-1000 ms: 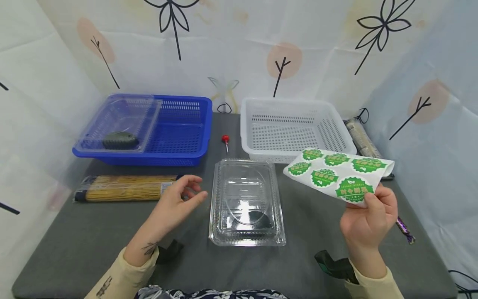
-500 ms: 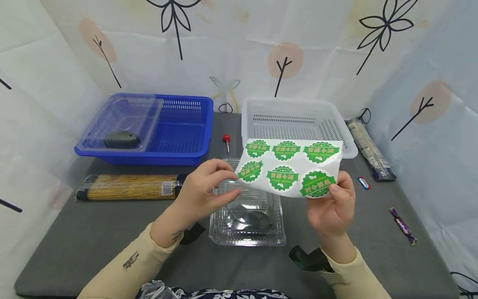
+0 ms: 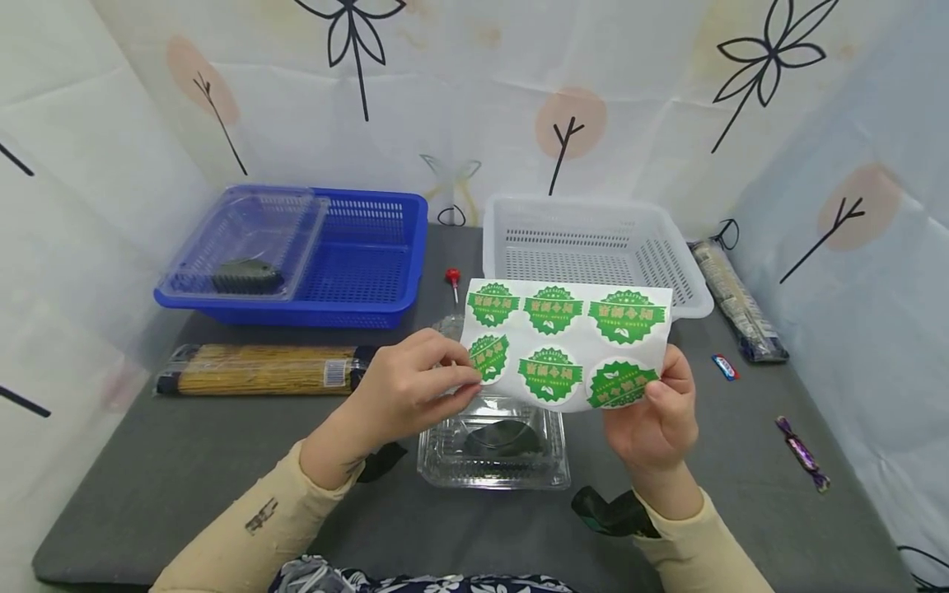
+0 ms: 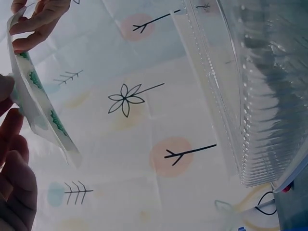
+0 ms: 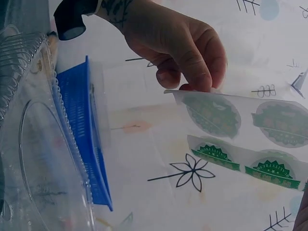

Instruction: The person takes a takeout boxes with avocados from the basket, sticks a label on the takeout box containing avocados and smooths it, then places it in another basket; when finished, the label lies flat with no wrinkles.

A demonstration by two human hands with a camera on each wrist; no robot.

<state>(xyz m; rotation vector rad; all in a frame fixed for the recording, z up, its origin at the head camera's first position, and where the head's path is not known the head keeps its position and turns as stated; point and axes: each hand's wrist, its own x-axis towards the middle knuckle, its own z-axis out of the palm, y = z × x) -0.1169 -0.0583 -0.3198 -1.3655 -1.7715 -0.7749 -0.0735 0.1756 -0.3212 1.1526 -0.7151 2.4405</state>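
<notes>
A white sheet of round green stickers [image 3: 552,375] is held up above the table between both hands. My left hand [image 3: 415,385] pinches its left edge near the lower corner, and the right wrist view shows those fingertips on the sheet's edge. At the lower right corner, my right hand [image 3: 656,420] grips the sheet with the thumb in front. Below lies a clear plastic clamshell box [image 3: 493,473], lid down, its far part hidden behind the sheet and left hand.
A blue basket [image 3: 371,317] at back left bears a clear container [image 3: 245,222] with a dark green object inside. A white basket [image 3: 593,206], a packaged bundle of yellow sticks [image 3: 252,371], a red-topped item [image 3: 452,276], a long packet [image 3: 741,305] and wrapped sweets [image 3: 801,453] lie around.
My right hand has brought the sticker sheet leftward over the clamshell box. My left hand has moved right and taken hold of the sheet's left edge; the sheet is now stretched flatter.
</notes>
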